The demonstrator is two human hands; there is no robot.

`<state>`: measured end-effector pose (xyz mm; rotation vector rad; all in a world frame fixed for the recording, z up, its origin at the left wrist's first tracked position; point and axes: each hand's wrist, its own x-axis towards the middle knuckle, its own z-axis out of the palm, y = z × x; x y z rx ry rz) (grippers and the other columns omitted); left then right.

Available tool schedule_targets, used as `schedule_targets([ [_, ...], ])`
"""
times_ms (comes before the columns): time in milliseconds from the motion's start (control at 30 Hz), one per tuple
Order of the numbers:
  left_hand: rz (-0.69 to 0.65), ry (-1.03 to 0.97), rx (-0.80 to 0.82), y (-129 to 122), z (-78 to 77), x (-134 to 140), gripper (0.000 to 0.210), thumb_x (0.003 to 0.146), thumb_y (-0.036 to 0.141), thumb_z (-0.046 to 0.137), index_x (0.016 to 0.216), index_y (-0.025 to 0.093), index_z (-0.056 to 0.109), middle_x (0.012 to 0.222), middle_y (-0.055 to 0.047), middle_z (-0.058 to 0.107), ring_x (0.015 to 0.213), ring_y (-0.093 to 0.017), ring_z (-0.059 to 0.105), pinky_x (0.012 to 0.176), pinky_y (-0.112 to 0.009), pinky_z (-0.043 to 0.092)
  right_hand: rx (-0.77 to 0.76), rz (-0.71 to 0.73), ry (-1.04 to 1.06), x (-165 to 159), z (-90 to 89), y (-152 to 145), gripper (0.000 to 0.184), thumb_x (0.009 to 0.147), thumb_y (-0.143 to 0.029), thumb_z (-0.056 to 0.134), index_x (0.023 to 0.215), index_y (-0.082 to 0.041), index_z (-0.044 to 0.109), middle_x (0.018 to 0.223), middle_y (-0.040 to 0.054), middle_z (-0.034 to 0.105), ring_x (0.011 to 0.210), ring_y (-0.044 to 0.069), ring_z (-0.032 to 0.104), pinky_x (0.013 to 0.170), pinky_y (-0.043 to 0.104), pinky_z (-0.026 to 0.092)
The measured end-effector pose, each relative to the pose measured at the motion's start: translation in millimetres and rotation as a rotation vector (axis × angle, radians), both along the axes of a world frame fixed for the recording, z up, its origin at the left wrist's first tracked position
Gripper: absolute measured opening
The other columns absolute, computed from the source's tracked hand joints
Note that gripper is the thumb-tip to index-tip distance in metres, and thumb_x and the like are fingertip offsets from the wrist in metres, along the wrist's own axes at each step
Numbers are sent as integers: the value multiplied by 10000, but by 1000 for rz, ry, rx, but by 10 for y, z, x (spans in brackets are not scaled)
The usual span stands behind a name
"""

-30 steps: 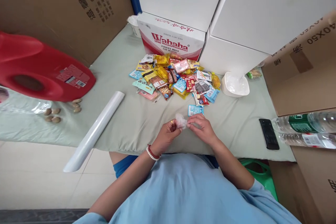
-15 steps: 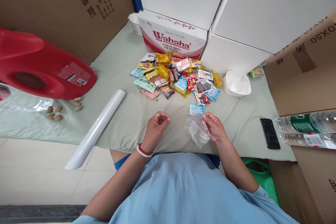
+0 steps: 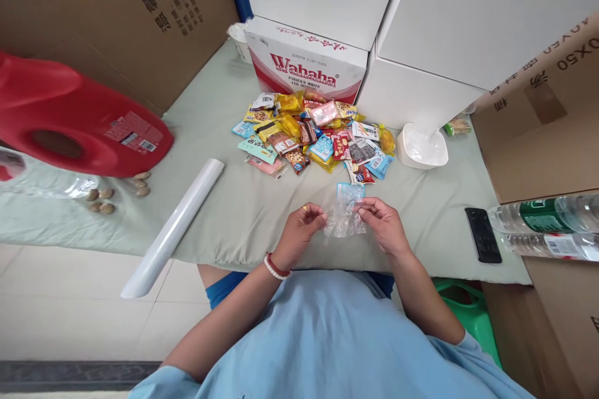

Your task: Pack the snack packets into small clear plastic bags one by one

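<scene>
A crumpled clear plastic bag (image 3: 345,222) is stretched between my two hands, just above the table's front part. My left hand (image 3: 304,227) pinches its left edge between thumb and fingers. On the other side my right hand (image 3: 381,222) is closed on its right edge. Behind the bag lies a blue and white snack packet (image 3: 350,191), partly covered by the see-through film. Farther back, a pile of small wrapped snacks (image 3: 299,131) in yellow, red, blue and pink is heaped before a Wahaba-style white and red carton (image 3: 306,68).
To the left are a white roll (image 3: 175,224), a large red jug (image 3: 79,118) and several brown nuts (image 3: 107,207). A white tub (image 3: 422,146) stands right of the pile. A phone (image 3: 483,234) and two plastic bottles (image 3: 545,216) lie at the right edge.
My left hand has moved right and taken hold of the plastic bag's left edge. The bag is lifted and spread between both hands; before, only my right hand held it.
</scene>
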<state>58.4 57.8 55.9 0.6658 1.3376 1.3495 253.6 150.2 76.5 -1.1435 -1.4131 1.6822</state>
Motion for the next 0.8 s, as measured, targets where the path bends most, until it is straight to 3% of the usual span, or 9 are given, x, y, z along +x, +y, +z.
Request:
schedule_targets([
  [133,163,-20,-6,-62,-100,-236,419,757,564,791,866,210,594,829,-3,655,768,-158,629,744,-303,495,-20,-87,-23,200,-36,73,325,774,-453,826,993,-232,733,927,53,771,824,187,656,733,315,534],
  [267,320,147,-62,-120,-269,-420,397,762,555,774,862,224,577,706,46,550,637,-124,505,620,-259,417,-98,-130,-74,396,-190,108,353,721,-458,844,957,-224,724,916,54,771,772,171,644,699,304,525],
  [367,345,191,-88,-143,-361,-486,365,799,545,737,875,228,573,679,58,510,584,-119,443,563,-256,380,-152,-160,-128,526,-369,141,407,673,-469,855,954,-213,709,883,49,763,738,171,635,682,310,524],
  [467,344,235,-79,-150,-376,-483,346,827,544,710,890,231,577,689,54,516,576,-120,438,556,-258,381,-111,-154,-217,642,-497,195,396,697,-489,811,958,-213,698,868,52,752,737,193,630,695,346,531],
  [533,325,270,-50,-160,-348,-455,329,837,536,703,910,232,600,723,40,546,611,-129,466,591,-264,406,5,-109,-349,692,-497,236,346,749,-470,757,983,-219,711,895,62,748,770,219,637,746,392,535],
  [667,247,430,59,-218,-252,-377,227,866,459,699,916,239,677,870,-14,625,752,-156,544,706,-283,453,474,-84,-646,597,-262,277,233,856,-364,673,1032,-237,760,1021,98,727,910,275,625,903,467,505],
  [733,143,615,174,-256,-212,-332,153,921,387,649,933,246,707,975,-46,666,798,-163,584,729,-289,468,618,-2,-596,418,-107,267,241,926,-331,620,1109,-256,758,1113,104,709,889,257,621,887,440,516],
  [800,9,799,307,-284,-191,-284,155,974,301,573,974,255,721,1082,-70,690,834,-159,623,755,-291,489,649,184,-447,185,-5,251,328,968,-303,589,1276,-293,700,1301,100,656,770,196,606,807,397,541],
])
